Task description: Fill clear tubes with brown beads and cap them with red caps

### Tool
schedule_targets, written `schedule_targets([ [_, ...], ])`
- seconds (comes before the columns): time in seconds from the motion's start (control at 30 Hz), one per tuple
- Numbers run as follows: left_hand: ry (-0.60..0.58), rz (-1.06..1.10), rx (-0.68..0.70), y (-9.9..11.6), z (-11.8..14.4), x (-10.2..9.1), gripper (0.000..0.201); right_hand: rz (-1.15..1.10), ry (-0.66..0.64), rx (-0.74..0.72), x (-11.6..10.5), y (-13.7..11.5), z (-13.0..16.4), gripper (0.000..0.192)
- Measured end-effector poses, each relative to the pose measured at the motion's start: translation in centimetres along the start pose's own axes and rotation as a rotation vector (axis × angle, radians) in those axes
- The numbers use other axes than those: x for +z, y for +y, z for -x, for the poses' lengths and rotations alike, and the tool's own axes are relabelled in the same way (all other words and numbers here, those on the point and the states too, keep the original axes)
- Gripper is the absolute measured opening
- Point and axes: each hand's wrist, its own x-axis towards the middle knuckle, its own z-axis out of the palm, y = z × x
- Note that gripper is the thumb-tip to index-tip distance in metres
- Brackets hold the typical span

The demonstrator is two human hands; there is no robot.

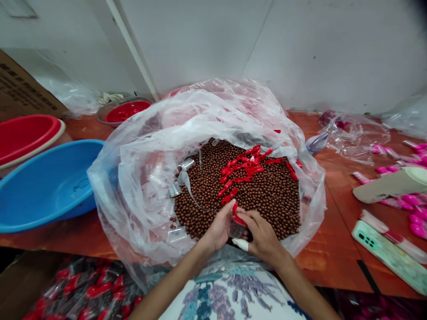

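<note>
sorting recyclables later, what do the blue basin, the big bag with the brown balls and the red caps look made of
Blue basin: likely moulded plastic, smooth with a soft sheen and a rounded rim.
Big bag: thin clear plastic film, crinkled, glossy and see-through.
Red caps: probably hard plastic, bright uniform colour, slightly shiny.
Brown balls: material unclear; smooth, matte-brown spheres.

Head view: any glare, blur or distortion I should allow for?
Head view: soft glare whitens the clear plastic bag; brown beads and both hands, left hand, right hand, look sharp; edges bend and smear, as at the pink pieces.
</note>
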Motion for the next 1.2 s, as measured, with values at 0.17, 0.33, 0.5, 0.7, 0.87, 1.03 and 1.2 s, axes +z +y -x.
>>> schedule_targets([
  [0.17, 0.072, -0.014, 0.053, -0.9, -0.3, -0.1, 0.032, -0.046, 0.094, 0.063, 0.1, -0.3, -0.1, 0.066],
  [0.33, 0.064, -0.071, 0.101, -1.7, -0.6, -0.3, 0.039, 0.071, -0.016, 0.056, -0.6, -0.9, -0.7, 0.069],
  [0.5, 0.103, -0.106, 0.175, -2.5, -0.8, -0.2, 0.041, 0.16, -0.065, -0.007, -0.8, -0.6, -0.8, 0.064],
  [0.7, 0.131, -0.109, 0.179, -3.4, -0.7, -0.1, 0.041, 0.198, -0.078, -0.144, -0.9, -0.2, -1.0, 0.06],
  [0.87, 0.175, -0.281, 0.265, -2.5, -0.3, -0.2, 0.046, 0.215, -0.031, -0.145, -1.2, 0.9, -0.6, 0.064],
  [1.03, 0.41, -0.81, 0.665, 4.8, 0.7, -3.8, 0.032, 0.415, 0.137, 0.177, -3.6, 6.1, 0.0, 0.076],
  [1.2, 0.958, -1.397, 0.807, 13.1, 1.9, -10.1, 0.027, 0.467, 0.302, 0.308, -5.3, 8.6, -0.3, 0.075],
])
